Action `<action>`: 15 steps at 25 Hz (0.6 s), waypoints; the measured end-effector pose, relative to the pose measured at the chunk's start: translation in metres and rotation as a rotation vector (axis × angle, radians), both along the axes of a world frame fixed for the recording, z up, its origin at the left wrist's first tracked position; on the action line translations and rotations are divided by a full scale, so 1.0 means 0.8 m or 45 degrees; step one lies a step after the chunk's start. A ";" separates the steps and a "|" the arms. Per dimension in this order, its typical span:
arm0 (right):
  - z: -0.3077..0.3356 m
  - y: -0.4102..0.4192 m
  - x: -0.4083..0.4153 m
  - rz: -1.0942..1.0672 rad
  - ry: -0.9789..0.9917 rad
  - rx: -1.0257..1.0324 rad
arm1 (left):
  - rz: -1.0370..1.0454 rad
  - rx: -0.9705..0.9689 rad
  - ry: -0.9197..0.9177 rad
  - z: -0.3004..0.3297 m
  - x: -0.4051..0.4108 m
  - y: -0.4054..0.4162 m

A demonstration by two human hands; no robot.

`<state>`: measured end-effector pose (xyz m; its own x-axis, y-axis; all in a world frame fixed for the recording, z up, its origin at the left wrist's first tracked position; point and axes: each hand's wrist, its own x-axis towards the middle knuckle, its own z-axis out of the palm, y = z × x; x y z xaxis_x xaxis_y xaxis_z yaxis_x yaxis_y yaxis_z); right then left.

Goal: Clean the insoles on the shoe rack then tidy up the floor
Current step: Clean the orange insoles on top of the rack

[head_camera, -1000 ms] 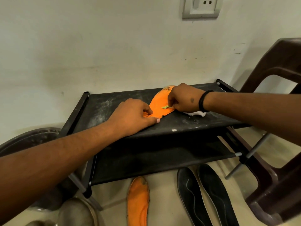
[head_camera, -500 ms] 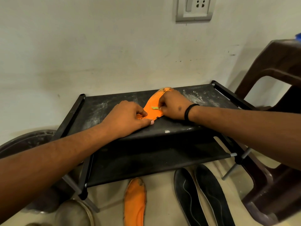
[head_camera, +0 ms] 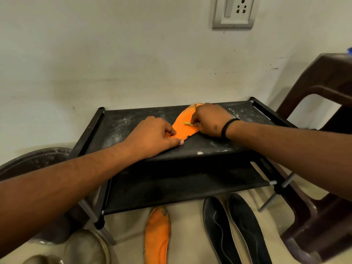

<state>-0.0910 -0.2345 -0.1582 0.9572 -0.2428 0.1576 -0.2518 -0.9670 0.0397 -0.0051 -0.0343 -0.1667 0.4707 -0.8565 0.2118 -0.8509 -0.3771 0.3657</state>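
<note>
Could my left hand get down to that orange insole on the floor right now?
Probably yes. The orange floor insole lies uncovered in front of the rack, nothing over it. But the left hand is pressing the orange insole on the rack and must let go first.

Two bare forearms, no sleeves in view; a thin black band circles the wrist of the right hand.
</note>
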 end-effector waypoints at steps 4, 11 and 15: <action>-0.005 -0.004 0.017 -0.141 -0.083 0.228 | -0.006 -0.002 -0.006 0.000 0.000 0.000; -0.012 0.032 -0.003 0.191 -0.047 0.319 | -0.011 0.001 0.028 -0.002 0.002 0.001; -0.004 -0.004 0.006 -0.030 -0.062 -0.007 | -0.007 0.006 -0.001 0.001 -0.001 0.000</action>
